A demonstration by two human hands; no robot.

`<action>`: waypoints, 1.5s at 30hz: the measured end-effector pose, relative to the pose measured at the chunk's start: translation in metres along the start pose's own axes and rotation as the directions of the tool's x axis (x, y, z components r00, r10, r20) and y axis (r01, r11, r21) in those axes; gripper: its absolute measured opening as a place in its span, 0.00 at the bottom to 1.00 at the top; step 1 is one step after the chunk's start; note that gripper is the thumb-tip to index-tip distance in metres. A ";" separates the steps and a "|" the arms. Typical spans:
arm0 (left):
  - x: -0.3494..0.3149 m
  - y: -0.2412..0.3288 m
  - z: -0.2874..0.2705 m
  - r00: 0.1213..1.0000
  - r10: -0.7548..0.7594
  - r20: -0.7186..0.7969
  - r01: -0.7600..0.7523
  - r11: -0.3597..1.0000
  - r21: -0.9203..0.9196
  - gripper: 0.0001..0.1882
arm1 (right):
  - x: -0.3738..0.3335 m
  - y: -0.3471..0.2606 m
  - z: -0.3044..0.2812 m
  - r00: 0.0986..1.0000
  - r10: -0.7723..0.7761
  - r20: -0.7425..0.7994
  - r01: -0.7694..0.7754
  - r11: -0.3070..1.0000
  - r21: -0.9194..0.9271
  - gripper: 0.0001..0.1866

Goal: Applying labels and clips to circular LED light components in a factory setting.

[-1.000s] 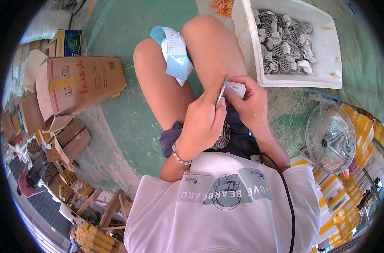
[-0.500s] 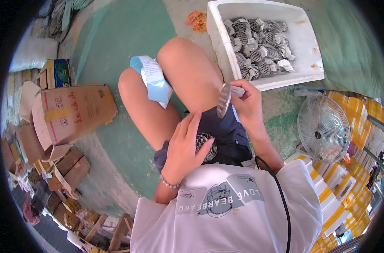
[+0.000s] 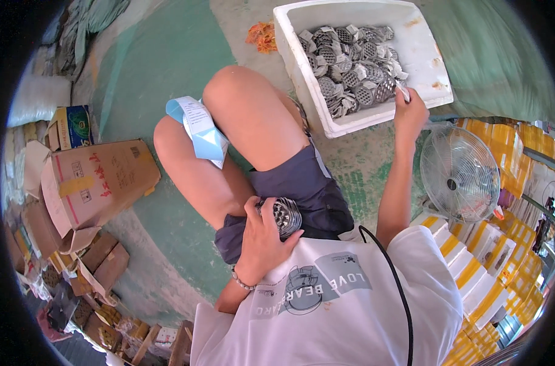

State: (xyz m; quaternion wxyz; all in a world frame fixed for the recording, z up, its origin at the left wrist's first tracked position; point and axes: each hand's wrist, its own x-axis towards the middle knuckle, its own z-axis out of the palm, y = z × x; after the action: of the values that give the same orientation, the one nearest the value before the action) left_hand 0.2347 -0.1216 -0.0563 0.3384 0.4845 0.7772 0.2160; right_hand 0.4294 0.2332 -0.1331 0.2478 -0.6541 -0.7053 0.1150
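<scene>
In my lap, my left hand [image 3: 260, 241] is wrapped around a stack of round perforated metal discs [image 3: 286, 217], which look like drain strainers. My right hand [image 3: 411, 116] reaches out over the near right edge of a white foam box [image 3: 428, 58]. Its fingers pinch a white paper tag [image 3: 403, 91], and a perforated disc [image 3: 384, 89] seems to hang from it, at the edge of the pile. Many similar tagged discs [image 3: 350, 78] lie heaped inside the box. A strip of blue and white labels [image 3: 199, 127] rests across my left knee.
A round metal fan [image 3: 459, 174] stands right of my right arm. White boxes with yellow tape [image 3: 472, 268] are stacked behind it. Cardboard boxes [image 3: 103, 180] sit at the left, and orange netting [image 3: 262, 36] lies on the floor beside the foam box.
My right hand has carried a tagged disc from above my lap out to the foam box. My left hand, earlier with fingers extended over the stack, has closed around it. The whole view has shifted slightly.
</scene>
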 end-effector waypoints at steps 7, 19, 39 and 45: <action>0.017 0.001 -0.003 0.993 -0.026 0.116 0.023 0.999 0.029 0.45 | 0.076 0.090 0.072 0.966 -0.167 0.195 0.230 0.901 -0.369 0.09; 0.020 -0.006 -0.009 0.987 0.020 0.157 -0.014 0.999 -0.044 0.40 | 0.120 0.192 0.148 0.607 -0.001 0.795 0.302 0.926 -0.229 0.21; 0.023 -0.002 -0.010 0.983 0.007 0.183 -0.001 1.000 -0.030 0.37 | 0.134 0.186 0.227 0.409 0.432 0.804 -0.901 0.050 0.431 0.21; 0.020 -0.003 -0.011 0.992 0.022 0.126 -0.019 1.000 -0.022 0.37 | 0.149 0.202 0.244 0.284 0.578 0.765 -0.883 -0.154 0.444 0.22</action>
State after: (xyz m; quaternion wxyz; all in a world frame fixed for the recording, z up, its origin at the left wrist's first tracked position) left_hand 0.2186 -0.1054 -0.0572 0.3898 0.5018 0.7468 0.1963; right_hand 0.4794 0.4420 -0.4091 0.3035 -0.6812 -0.0489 0.6644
